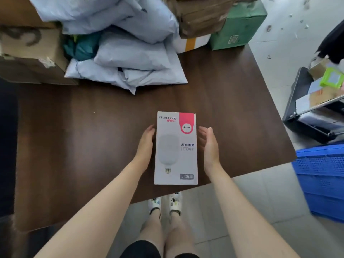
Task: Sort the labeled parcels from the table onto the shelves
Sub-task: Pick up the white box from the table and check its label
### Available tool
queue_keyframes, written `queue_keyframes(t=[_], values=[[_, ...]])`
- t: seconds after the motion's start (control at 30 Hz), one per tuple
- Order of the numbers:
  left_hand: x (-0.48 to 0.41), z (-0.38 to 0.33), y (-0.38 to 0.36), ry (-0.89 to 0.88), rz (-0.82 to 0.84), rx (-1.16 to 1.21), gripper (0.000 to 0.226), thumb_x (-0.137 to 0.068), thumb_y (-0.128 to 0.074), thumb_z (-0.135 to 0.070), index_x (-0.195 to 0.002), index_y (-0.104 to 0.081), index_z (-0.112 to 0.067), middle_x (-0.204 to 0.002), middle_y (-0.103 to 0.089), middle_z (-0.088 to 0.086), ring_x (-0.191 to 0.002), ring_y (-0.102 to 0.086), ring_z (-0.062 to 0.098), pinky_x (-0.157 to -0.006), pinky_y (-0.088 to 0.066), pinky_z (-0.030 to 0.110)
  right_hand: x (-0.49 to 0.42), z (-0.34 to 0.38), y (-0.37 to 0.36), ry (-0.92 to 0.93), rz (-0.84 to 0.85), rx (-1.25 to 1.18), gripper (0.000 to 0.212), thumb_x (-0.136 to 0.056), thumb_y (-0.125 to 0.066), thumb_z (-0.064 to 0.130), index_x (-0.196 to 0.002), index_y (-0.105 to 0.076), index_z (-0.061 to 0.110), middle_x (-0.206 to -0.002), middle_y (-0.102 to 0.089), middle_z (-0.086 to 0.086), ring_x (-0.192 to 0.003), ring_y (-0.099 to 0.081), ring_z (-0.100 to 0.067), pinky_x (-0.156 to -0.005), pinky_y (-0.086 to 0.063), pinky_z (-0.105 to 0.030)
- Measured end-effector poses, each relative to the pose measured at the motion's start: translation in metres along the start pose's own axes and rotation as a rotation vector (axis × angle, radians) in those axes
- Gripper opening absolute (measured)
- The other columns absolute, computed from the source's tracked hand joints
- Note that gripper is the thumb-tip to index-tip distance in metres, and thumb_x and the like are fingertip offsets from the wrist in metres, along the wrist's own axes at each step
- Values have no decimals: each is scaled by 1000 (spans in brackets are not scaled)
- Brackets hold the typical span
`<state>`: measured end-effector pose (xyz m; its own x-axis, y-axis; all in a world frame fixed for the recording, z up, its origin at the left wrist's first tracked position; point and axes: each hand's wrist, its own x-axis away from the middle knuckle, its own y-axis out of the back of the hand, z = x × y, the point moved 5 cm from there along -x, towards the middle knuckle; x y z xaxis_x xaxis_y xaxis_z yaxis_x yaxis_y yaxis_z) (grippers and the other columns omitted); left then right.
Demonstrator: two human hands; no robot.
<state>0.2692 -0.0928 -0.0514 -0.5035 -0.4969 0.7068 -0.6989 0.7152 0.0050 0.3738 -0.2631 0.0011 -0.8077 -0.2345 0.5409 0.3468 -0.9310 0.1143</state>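
A white LED bulb box with a pink corner lies flat near the front edge of the dark wooden table. My left hand rests against the box's left side with fingers straight. To the right of the box, my right hand is held with the palm facing it and a small gap between them. Neither hand is closed around the box. A heap of pale grey mailer bags lies at the back of the table.
Cardboard boxes stand at the back left, brown parcels and a green box at the back right. A metal shelf rack with parcels and a blue crate stand on the floor to the right.
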Motion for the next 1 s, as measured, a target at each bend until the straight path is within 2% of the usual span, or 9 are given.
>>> queue_keyframes(t=[0.07,0.17,0.27,0.37,0.53,0.7,0.8,0.83,1.0], values=[[-4,23,-8,33,92,46,59,-83,-53,-61,-129,-66,-27,-137,-67,3,-128,-60,28,-112,-41,53,4,-14,-3,-17,45,22,32,-109,-36,38,-115,-63,23,-104,-70,9,-90,-68,16,-74,-51,-7],[-2,16,-17,-10,160,157,52,-88,-54,-55,-121,-67,-17,-126,-68,15,-117,-62,38,-99,-46,53,8,-12,-10,-1,73,-8,35,-110,-38,33,-125,-60,11,-96,-70,8,-66,-66,19,-59,-48,-3],[7,-34,-23,-128,194,196,42,-94,-49,-44,-115,-67,-13,-113,-67,20,-103,-61,34,-89,-47,50,2,22,-15,62,65,-34,27,-110,-39,33,-118,-61,20,-93,-70,9,-67,-69,15,-59,-51,-8],[31,-102,-29,-279,206,237,24,-93,-48,-37,-94,-67,-22,-92,-66,4,-85,-57,23,-76,-45,38,-1,80,-19,187,73,-94,28,-109,-42,32,-123,-60,16,-96,-71,7,-73,-71,10,-61,-53,-10],[96,-199,-35,-539,260,317,27,-102,-36,-28,-94,-60,-18,-80,-66,-3,-70,-63,9,-61,-53,24,21,177,-14,404,114,-182,24,-106,-48,33,-117,-62,16,-99,-74,1,-85,-73,-7,-71,-57,-23],[172,-269,-34,-780,253,264,21,-100,-40,-31,-88,-53,-21,-78,-59,-5,-66,-57,1,-62,-50,16,75,260,1,648,160,-184,23,-108,-43,33,-114,-56,15,-86,-72,11,-73,-71,1,-66,-55,-15],[198,-290,-27,-830,242,258,26,-103,-36,-48,-98,-50,-28,-101,-55,-10,-83,-61,-8,-84,-49,9,107,297,11,740,192,-246,21,-108,-43,29,-114,-59,15,-82,-73,15,-72,-72,4,-64,-55,-15],[205,-297,-25,-846,261,282,30,-100,-38,-53,-101,-51,-26,-104,-55,-6,-90,-60,-3,-89,-50,14,115,305,14,774,207,-252,21,-108,-43,28,-115,-59,15,-82,-73,15,-73,-72,5,-64,-56,-15],[249,-324,-28,-981,344,309,28,-87,-47,-45,-100,-56,-21,-92,-59,4,-81,-59,15,-68,-51,26,141,329,21,840,272,-292,20,-104,-45,33,-110,-59,20,-78,-75,18,-73,-73,4,-65,-57,-17]])
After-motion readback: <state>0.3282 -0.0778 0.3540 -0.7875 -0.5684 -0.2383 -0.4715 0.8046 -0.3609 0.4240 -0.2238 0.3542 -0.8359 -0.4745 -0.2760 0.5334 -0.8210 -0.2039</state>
